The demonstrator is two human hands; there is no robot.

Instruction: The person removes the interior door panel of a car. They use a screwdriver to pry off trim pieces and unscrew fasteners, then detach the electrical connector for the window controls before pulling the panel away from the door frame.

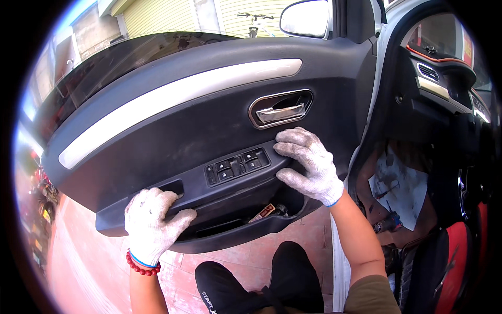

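A dark car door panel (pixel 209 125) with a light trim strip (pixel 178 104) fills the middle of the view. Both my hands wear white knit gloves, soiled on the fingers. At the rear of the door's armrest (pixel 230 191), my left hand (pixel 152 220) grips it beside the pull recess, the thumb toward the door pocket. My right hand (pixel 308 165) holds the armrest's front end, fingers on top and thumb below. Between them sits the window switch panel (pixel 238 166). Above is a chrome inner door handle (pixel 281 111). The lower door pocket (pixel 230 227) contains a small box (pixel 262 212).
To the right, the car's interior shows a dashboard vent (pixel 428 71), a red and black seat (pixel 456 256) and a white sheet (pixel 400 183) on the footwell floor with a bottle-like item. A side mirror (pixel 306 18) and a bicycle (pixel 254 23) appear beyond the door. Reddish paving (pixel 89 251) lies below.
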